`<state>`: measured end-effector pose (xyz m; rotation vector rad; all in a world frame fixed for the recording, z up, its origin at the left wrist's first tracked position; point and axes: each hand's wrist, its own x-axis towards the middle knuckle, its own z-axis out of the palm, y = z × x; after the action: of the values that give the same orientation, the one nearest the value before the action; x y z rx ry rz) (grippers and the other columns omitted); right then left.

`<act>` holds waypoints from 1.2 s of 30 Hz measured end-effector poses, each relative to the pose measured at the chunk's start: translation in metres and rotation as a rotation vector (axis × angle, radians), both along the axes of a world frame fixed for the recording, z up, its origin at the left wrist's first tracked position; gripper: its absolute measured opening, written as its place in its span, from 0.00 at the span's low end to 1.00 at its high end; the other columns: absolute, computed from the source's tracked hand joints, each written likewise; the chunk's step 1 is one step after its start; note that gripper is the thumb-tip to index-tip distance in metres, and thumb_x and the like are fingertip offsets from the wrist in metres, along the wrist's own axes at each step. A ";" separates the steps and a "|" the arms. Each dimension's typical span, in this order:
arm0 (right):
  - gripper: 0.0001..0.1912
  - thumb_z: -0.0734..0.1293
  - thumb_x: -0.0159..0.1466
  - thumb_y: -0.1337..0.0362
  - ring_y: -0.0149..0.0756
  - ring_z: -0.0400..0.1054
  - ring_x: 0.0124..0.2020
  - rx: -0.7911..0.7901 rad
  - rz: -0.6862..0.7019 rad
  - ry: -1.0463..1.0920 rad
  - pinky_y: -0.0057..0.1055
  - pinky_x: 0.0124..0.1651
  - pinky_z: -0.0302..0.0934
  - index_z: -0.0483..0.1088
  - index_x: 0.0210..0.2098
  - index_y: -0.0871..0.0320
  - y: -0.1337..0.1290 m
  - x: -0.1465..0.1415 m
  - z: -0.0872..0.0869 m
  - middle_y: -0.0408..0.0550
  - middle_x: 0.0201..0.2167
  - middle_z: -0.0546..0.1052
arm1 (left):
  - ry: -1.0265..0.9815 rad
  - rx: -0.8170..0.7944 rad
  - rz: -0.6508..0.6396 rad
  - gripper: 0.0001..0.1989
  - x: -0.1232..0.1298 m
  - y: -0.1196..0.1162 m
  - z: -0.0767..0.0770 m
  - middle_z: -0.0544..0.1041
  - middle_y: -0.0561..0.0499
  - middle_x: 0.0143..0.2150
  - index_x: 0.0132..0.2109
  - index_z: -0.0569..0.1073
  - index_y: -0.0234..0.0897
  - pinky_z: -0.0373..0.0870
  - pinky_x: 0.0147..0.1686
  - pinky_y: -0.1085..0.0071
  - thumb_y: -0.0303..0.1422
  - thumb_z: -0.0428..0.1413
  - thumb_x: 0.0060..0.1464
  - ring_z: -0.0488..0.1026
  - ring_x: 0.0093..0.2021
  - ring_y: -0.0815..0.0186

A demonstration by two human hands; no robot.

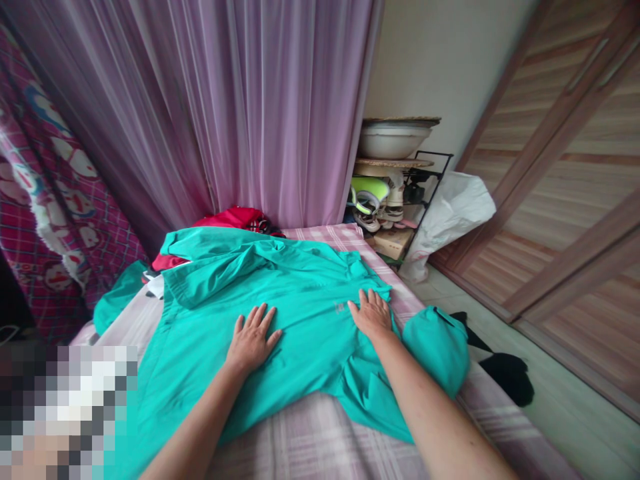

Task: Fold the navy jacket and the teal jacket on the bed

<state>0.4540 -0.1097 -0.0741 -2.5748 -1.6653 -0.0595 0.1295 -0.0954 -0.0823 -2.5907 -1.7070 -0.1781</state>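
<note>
A teal jacket lies spread over a pink and white checked sheet. On the middle of its body rests my left hand, palm down with fingers apart. My right hand presses flat on the cloth near the jacket's upper edge, beside a small pale mark, fingers slightly spread. Neither hand grips anything. One sleeve bends out past my right forearm, and its bunched teal part lies near the sheet's right edge. Folds run across the side farther from me.
Red clothing lies behind the jacket. Purple curtains hang beyond the bed. At the right stand a rack with a white basin, a white plastic bag and a wooden wardrobe. Black items lie on the floor.
</note>
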 end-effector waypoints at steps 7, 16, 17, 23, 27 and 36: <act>0.34 0.54 0.72 0.51 0.51 0.52 0.69 -0.038 -0.025 0.003 0.43 0.66 0.46 0.58 0.69 0.66 -0.006 -0.004 0.015 0.66 0.69 0.59 | 0.001 -0.024 -0.005 0.33 0.002 -0.001 0.003 0.54 0.45 0.74 0.72 0.55 0.47 0.50 0.68 0.46 0.53 0.41 0.66 0.52 0.73 0.52; 0.31 0.54 0.72 0.52 0.48 0.47 0.71 0.073 0.210 -0.035 0.48 0.69 0.41 0.56 0.71 0.56 0.003 -0.027 0.030 0.58 0.72 0.56 | 0.002 -0.031 0.010 0.33 0.004 -0.001 0.003 0.54 0.45 0.74 0.72 0.54 0.47 0.49 0.68 0.45 0.52 0.41 0.66 0.51 0.73 0.51; 0.31 0.53 0.72 0.51 0.47 0.45 0.72 0.072 0.275 -0.034 0.49 0.70 0.39 0.54 0.71 0.54 0.000 -0.030 0.024 0.55 0.73 0.54 | 0.001 -0.038 0.013 0.33 0.005 -0.002 0.004 0.54 0.45 0.74 0.72 0.54 0.47 0.49 0.68 0.45 0.52 0.41 0.65 0.51 0.73 0.51; 0.32 0.51 0.72 0.48 0.44 0.42 0.74 -0.121 0.190 0.032 0.50 0.70 0.38 0.52 0.72 0.50 -0.019 -0.027 0.000 0.52 0.74 0.50 | -0.006 -0.069 0.013 0.33 0.004 -0.003 0.009 0.53 0.47 0.75 0.72 0.54 0.47 0.47 0.69 0.46 0.52 0.42 0.65 0.49 0.74 0.52; 0.32 0.51 0.73 0.48 0.44 0.41 0.74 -0.124 0.168 0.025 0.50 0.71 0.39 0.51 0.72 0.50 -0.020 -0.025 0.003 0.51 0.74 0.50 | -0.028 -0.042 0.006 0.32 0.005 -0.004 0.010 0.54 0.46 0.74 0.72 0.56 0.46 0.49 0.69 0.45 0.51 0.42 0.66 0.52 0.73 0.52; 0.31 0.52 0.73 0.49 0.45 0.46 0.72 -0.082 0.179 -0.066 0.49 0.69 0.44 0.54 0.71 0.51 -0.021 -0.025 -0.004 0.52 0.73 0.54 | -0.053 -0.059 0.141 0.28 -0.006 -0.042 0.016 0.60 0.48 0.72 0.70 0.61 0.45 0.53 0.69 0.49 0.47 0.39 0.68 0.55 0.72 0.55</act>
<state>0.4287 -0.1311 -0.0780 -2.4934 -1.9539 -0.0670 0.1233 -0.1375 -0.0663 -2.5149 -1.9329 -0.1957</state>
